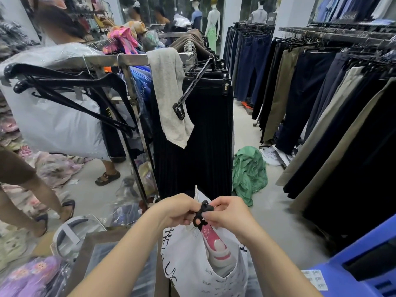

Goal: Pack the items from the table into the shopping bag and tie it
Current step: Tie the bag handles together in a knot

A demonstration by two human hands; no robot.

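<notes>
A white shopping bag with dark lettering hangs below my hands at the bottom centre. Its mouth gapes on the right side, and a pink and white packed item shows inside. Both hands meet just above the bag's top. My left hand and my right hand pinch the bag's black handles together between them. The fingers hide how the handles are crossed or knotted.
A metal rack with black hangers, a grey cloth and black skirts stands straight ahead. Trouser racks line the right. A green garment lies on the floor. Two people stand at left. Wrapped clothes lie bottom left, a blue plastic object bottom right.
</notes>
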